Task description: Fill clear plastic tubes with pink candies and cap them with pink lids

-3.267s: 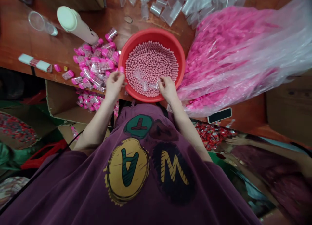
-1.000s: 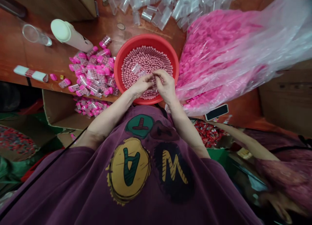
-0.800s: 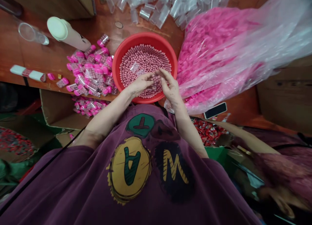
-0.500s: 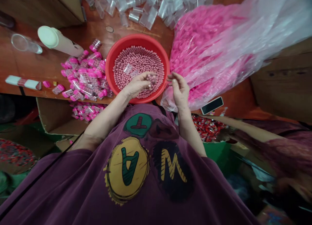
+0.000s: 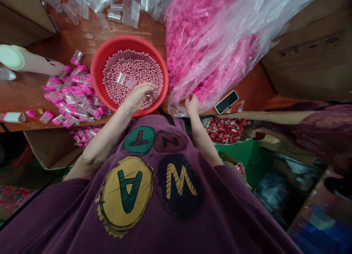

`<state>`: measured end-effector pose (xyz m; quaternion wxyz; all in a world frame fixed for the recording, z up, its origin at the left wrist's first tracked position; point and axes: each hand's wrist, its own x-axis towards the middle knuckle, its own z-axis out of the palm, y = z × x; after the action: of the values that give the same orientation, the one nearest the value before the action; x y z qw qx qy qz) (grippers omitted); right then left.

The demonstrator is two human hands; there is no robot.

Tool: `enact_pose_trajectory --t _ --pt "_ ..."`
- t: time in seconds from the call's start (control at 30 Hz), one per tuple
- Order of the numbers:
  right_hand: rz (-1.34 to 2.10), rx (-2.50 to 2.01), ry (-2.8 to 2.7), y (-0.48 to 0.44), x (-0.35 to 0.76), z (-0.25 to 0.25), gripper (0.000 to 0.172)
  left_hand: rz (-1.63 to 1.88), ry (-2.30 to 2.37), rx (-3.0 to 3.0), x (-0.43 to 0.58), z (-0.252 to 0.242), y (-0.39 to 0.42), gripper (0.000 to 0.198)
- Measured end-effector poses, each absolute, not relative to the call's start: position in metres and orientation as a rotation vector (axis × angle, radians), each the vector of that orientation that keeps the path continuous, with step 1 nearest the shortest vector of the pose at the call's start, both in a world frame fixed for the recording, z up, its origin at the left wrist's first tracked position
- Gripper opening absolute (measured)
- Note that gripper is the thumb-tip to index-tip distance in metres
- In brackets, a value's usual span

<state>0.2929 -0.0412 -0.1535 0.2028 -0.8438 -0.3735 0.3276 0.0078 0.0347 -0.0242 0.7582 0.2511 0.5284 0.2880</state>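
Observation:
Over the right side of a red basin (image 5: 96,86), my left hand (image 5: 139,95) curls its fingers round a small clear jar (image 5: 149,96), partly hidden by them. Pink beads (image 5: 115,65) fill the basin's bottom, and two small clear jars (image 5: 121,77) lie on top of them. My right hand (image 5: 191,105) is at the mouth of a clear plastic bag (image 5: 217,59) full of pink caps (image 5: 189,37). Its fingers are bent in against the caps; the fingertips and anything in them are hidden.
Filled jars with pink caps (image 5: 73,96) are heaped left of the basin, beside a white bottle (image 5: 33,61). Clear empty jars (image 5: 123,11) lie behind. A phone (image 5: 226,101) rests at right, near red-wrapped pieces (image 5: 227,129) and another person's arm (image 5: 275,117). Cardboard boxes (image 5: 313,52) flank the table.
My right hand has gone from beside the basin's rim to the pink caps in the bag. My left hand still holds the jar over the basin. The view has shifted right.

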Motion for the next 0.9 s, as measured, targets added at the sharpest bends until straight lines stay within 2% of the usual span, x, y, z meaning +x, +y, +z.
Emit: enact_pose_trajectory --t 0.1,0.2,0.33,0.43,0.53,0.7,0.83,0.9 --pt "0.793 -2.397 -1.077 -0.029 0.293 -0.162 0.027 0.623 1.158 0.454 0.011 -0.016 0.034 0.016" --pt "0.748 -2.413 -1.102 -0.019 0.291 -0.170 0.017 0.636 1.165 0.357 0.010 -0.006 0.035 0.033" --pt "0.738 -2.408 -1.011 -0.017 0.290 -0.172 0.018 0.658 1.138 0.328 0.004 0.003 0.034 0.043" --pt "0.750 -2.361 -0.876 -0.025 0.289 -0.165 0.029 0.668 1.126 0.343 0.000 0.005 0.033 0.037" --pt "0.911 -2.197 -0.624 -0.041 0.283 -0.151 0.041 0.647 1.083 0.363 -0.001 0.005 0.030 0.031" --pt "1.030 -1.880 -0.457 -0.075 0.275 -0.117 0.032 0.607 1.106 0.411 0.007 -0.001 0.022 0.019" --pt "1.093 -1.676 -0.522 -0.084 0.267 -0.086 0.050 0.540 1.022 0.439 0.022 -0.007 0.014 0.012" --pt "1.110 -1.627 -0.608 -0.082 0.252 -0.071 0.053 0.504 0.961 0.447 0.031 -0.009 0.009 0.012"
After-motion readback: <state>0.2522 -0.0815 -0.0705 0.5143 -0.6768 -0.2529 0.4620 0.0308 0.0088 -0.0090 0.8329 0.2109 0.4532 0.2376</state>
